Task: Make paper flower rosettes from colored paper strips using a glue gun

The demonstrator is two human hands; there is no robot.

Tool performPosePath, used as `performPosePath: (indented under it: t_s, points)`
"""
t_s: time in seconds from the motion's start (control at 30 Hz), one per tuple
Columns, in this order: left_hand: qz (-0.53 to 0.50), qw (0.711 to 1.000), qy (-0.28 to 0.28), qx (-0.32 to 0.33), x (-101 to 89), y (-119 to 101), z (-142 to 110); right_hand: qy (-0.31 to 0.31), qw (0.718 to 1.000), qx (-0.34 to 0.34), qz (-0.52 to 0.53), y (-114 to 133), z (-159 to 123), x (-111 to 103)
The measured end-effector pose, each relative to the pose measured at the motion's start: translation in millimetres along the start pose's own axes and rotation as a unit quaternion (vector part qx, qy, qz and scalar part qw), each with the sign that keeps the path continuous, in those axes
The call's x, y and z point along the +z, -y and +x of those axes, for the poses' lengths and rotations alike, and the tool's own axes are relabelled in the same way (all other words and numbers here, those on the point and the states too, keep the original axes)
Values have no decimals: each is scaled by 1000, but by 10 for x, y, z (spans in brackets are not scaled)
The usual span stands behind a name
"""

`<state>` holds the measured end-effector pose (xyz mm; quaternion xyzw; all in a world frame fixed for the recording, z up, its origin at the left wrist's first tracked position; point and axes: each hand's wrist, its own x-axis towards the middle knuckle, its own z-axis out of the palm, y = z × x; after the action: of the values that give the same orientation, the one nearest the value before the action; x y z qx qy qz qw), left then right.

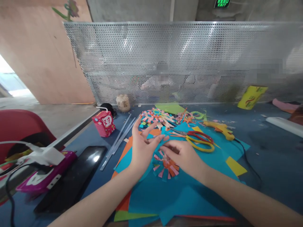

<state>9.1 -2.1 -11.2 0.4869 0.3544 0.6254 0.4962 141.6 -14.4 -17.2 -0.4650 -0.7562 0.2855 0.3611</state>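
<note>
My left hand (143, 146) has its thumb and a finger brought together at a narrow blue paper strip (163, 130), while its other fingers stretch upward. Close beside it, the fingers of my right hand (181, 154) are bent and pressed together; what they hold, if anything, is hidden. Just below both hands lies a small fringed paper flower (167, 165) in orange, pink and blue. Blue paper sheets (165, 198) spread underneath. Beyond the hands rests a larger fringed paper flower (156, 116). Scissors (201, 141) with red and yellow handles lie to the right.
A yellow glue gun (220, 128) with a black cord lies at right. Clear glue sticks (120, 135), a red drink carton (104, 123), a black phone (73, 179) and a purple power strip (47, 176) stand left. A perforated metal screen (165, 47) borders the back.
</note>
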Motion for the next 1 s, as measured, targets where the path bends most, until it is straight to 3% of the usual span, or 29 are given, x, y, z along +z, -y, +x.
performPosePath:
  t_s: [0.1,0.27,0.47,0.57,0.73,0.87,1.0]
  points:
    - [10,1000,1,-14,8,-1,-21,28,992,39,118,7,21,-7]
    - [0,1000,16,-20,13,45,-23,41,971,96,217,-12,24,20]
    - [23,1000,15,-12,-16,46,-15,-58,977,73,192,-76,69,-92]
    - [43,996,-1,-75,-24,36,-9,-99,976,64,185,-137,95,-189]
    - [7,981,7,-194,22,35,-50,-58,987,32,143,-182,80,-218]
    - [-35,980,-16,-195,34,43,-65,-15,996,1,88,-159,48,-170]
    - [-32,981,-25,-187,13,56,-53,20,994,12,105,-142,32,-148]
